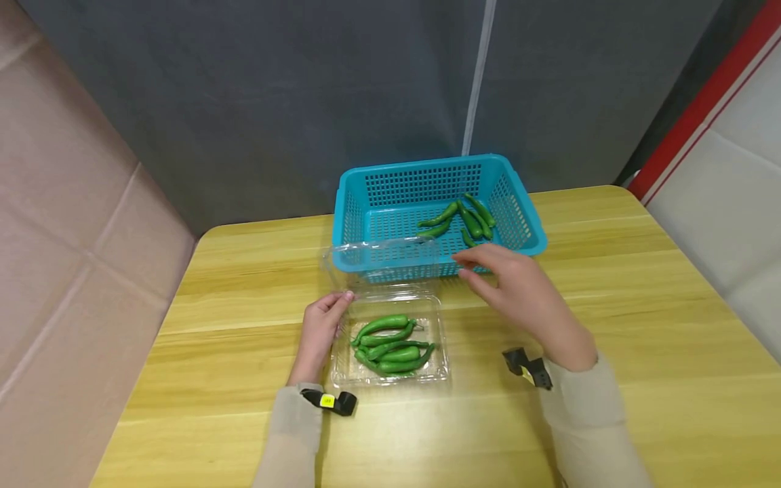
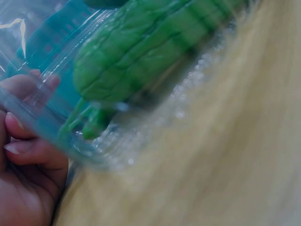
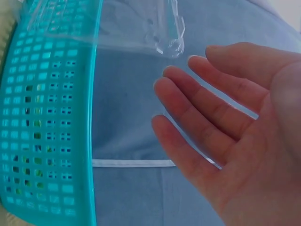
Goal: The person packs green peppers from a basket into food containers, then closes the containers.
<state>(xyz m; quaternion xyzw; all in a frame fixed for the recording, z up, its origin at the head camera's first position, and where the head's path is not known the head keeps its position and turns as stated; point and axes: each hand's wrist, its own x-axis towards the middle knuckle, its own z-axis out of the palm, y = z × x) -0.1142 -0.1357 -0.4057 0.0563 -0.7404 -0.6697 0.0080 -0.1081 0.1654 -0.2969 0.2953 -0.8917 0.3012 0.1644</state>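
Observation:
A clear plastic clamshell box (image 1: pixel 443 369) sits on the table with several green chili peppers (image 1: pixel 390 346) in its base. Its lid (image 1: pixel 384 261) stands raised at the back, overlapping the basket in the head view. With thumb and fingers, my left hand (image 1: pixel 320 325) pinches the box's rim at the back left corner, near the hinge. In the left wrist view, a pepper (image 2: pixel 136 52) shows close up through the clear wall. My right hand (image 1: pixel 518 285) hovers right of the lid, its fingers loosely bent and holding nothing; the lid's corner (image 3: pixel 171 47) is just beyond the fingertips.
Behind the box stands a turquoise mesh basket (image 1: pixel 421 164), with several more green peppers (image 1: pixel 472 222) in its right part. The wooden table (image 1: pixel 238 325) ends at a dark grey curtain (image 1: pixel 256 135) at the back. Padded pale walls flank both sides.

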